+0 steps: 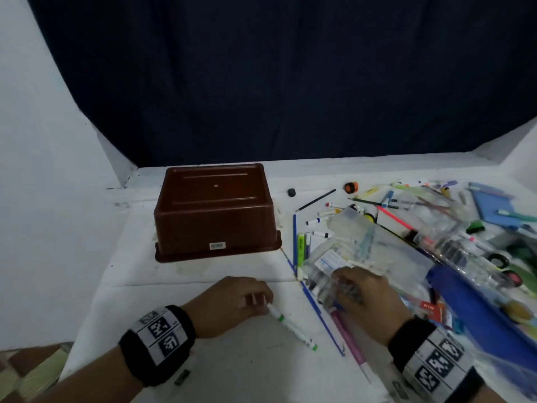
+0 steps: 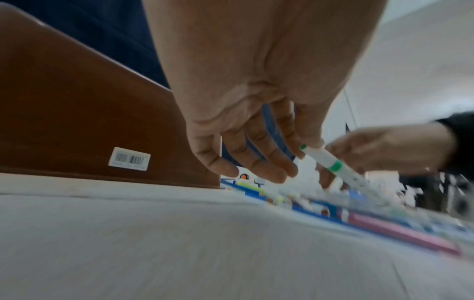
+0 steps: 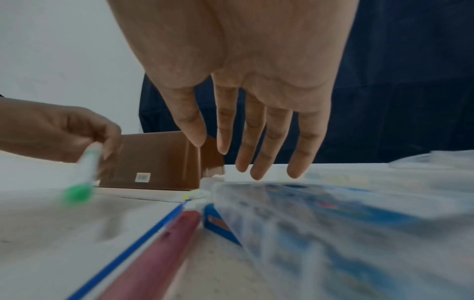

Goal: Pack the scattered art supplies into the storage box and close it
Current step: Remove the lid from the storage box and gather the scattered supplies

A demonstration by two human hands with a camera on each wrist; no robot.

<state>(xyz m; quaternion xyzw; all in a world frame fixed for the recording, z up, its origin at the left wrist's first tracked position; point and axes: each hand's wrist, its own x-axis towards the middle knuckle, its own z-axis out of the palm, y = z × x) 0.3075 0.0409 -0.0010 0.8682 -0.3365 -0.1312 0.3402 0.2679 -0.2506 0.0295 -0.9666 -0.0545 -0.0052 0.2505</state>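
A brown storage box point(image 1: 216, 210) stands upside down at the back left of the white table point(image 1: 162, 330); its barcode label faces me. My left hand point(image 1: 232, 303) pinches a white marker with green bands point(image 1: 292, 328) between thumb and forefinger, near the table front; the same white marker point(image 2: 330, 162) slants down from the fingers point(image 2: 259, 160) in the left wrist view. My right hand point(image 1: 363, 298) hovers with straight fingers point(image 3: 259, 142) over a clear plastic bag point(image 1: 377, 251) of supplies, holding nothing. The brown box point(image 3: 153, 160) shows behind it.
Several pens, pencils and markers point(image 1: 319, 219) lie scattered at the right, with a blue pouch point(image 1: 476, 303), a blue board point(image 1: 494, 207), an orange cap point(image 1: 351, 187) and tape rolls point(image 1: 499, 260). A blue pencil point(image 1: 319, 309) and a pink pen point(image 1: 348, 338) lie by my right hand.
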